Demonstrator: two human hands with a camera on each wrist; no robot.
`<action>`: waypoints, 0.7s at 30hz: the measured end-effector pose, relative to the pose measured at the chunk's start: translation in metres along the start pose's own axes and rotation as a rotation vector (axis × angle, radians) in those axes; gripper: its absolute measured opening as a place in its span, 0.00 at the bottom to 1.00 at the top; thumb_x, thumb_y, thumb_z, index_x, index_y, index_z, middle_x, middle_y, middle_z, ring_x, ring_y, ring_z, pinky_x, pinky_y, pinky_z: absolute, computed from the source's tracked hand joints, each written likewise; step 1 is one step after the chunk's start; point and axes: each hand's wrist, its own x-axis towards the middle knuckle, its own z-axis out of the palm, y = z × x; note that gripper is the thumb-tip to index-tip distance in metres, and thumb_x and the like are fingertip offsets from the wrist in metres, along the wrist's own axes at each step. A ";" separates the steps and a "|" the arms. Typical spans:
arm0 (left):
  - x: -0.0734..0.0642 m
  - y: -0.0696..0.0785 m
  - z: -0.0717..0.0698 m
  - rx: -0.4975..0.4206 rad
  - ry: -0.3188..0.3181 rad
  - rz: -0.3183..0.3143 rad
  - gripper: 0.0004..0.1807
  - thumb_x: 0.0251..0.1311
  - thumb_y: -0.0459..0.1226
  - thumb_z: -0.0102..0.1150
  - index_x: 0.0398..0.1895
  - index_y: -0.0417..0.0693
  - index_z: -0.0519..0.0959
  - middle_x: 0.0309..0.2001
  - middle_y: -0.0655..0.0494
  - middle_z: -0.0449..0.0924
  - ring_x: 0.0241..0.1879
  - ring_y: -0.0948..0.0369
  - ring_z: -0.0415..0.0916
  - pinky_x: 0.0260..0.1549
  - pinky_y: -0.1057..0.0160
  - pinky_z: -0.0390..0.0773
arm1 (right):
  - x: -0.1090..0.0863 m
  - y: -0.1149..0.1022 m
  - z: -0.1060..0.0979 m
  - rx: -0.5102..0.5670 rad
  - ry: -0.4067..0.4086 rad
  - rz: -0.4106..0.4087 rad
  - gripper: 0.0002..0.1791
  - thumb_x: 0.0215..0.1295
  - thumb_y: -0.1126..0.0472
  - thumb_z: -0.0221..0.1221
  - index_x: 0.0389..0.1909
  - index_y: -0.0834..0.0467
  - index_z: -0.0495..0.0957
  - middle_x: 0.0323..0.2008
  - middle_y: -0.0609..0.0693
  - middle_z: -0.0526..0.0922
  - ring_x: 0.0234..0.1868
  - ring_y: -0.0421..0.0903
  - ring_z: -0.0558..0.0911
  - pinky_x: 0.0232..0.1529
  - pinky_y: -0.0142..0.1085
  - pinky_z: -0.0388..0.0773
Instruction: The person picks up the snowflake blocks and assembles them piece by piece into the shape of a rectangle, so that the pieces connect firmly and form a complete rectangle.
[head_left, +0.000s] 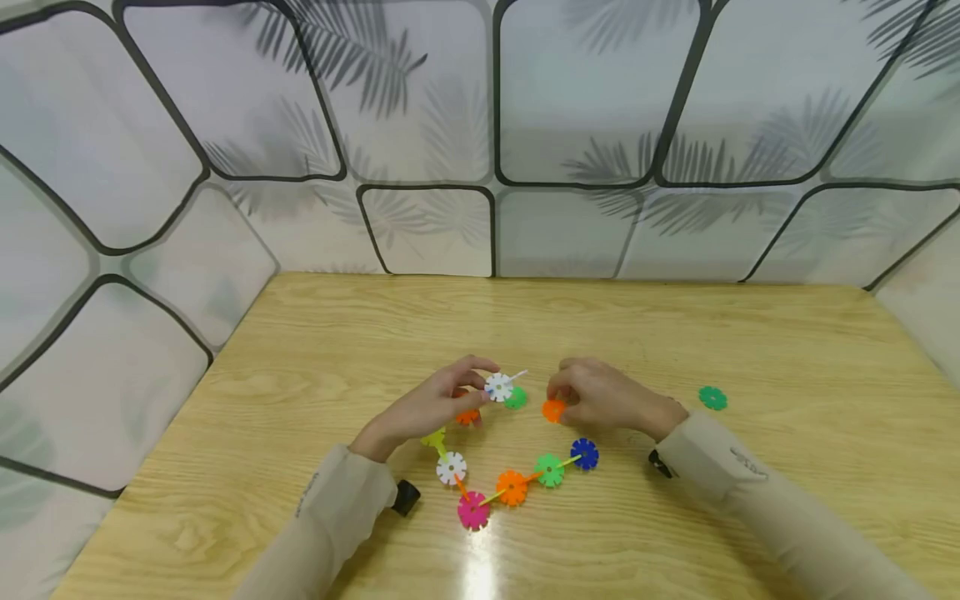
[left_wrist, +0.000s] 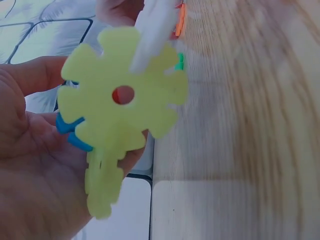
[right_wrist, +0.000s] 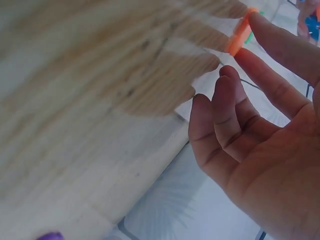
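Note:
My left hand (head_left: 429, 405) grips the upper end of a chain of interlocking plastic snowflake discs, close to a white disc (head_left: 498, 387) and an orange one (head_left: 467, 414). In the left wrist view a yellow disc (left_wrist: 100, 107) fills the foreground, and a blue disc (left_wrist: 74, 134) shows by the fingers. My right hand (head_left: 611, 398) pinches a loose orange disc (right_wrist: 241, 35) between thumb and index finger, just above the table. Between the hands is a green disc (head_left: 515, 398); whether it joins the chain I cannot tell.
The chain curves toward me through a white disc (head_left: 452, 468), a pink disc (head_left: 473, 510), an orange disc (head_left: 512, 488), a green disc (head_left: 550, 471) and a dark blue disc (head_left: 585, 454). A separate green disc (head_left: 712, 397) lies right on the wooden table (head_left: 337, 333). Patterned panels (head_left: 427, 233) stand behind.

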 end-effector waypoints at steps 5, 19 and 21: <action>0.005 -0.002 0.002 0.023 0.014 0.029 0.22 0.75 0.35 0.51 0.68 0.37 0.69 0.52 0.43 0.76 0.37 0.53 0.80 0.37 0.61 0.75 | 0.000 -0.001 -0.002 0.083 0.012 0.003 0.13 0.52 0.74 0.69 0.30 0.56 0.77 0.29 0.45 0.76 0.29 0.41 0.73 0.31 0.34 0.73; 0.032 0.004 0.014 0.093 0.045 0.128 0.16 0.73 0.34 0.56 0.61 0.39 0.79 0.43 0.46 0.82 0.23 0.51 0.79 0.24 0.63 0.76 | -0.025 0.004 -0.024 0.492 0.166 0.121 0.09 0.65 0.79 0.60 0.43 0.69 0.80 0.31 0.53 0.82 0.27 0.52 0.83 0.29 0.42 0.85; 0.037 0.005 0.017 0.102 0.057 0.154 0.16 0.73 0.33 0.56 0.60 0.39 0.80 0.44 0.45 0.83 0.26 0.51 0.81 0.26 0.63 0.78 | -0.029 0.006 -0.025 0.557 0.188 0.150 0.09 0.66 0.78 0.59 0.46 0.71 0.79 0.32 0.55 0.81 0.28 0.54 0.84 0.31 0.43 0.86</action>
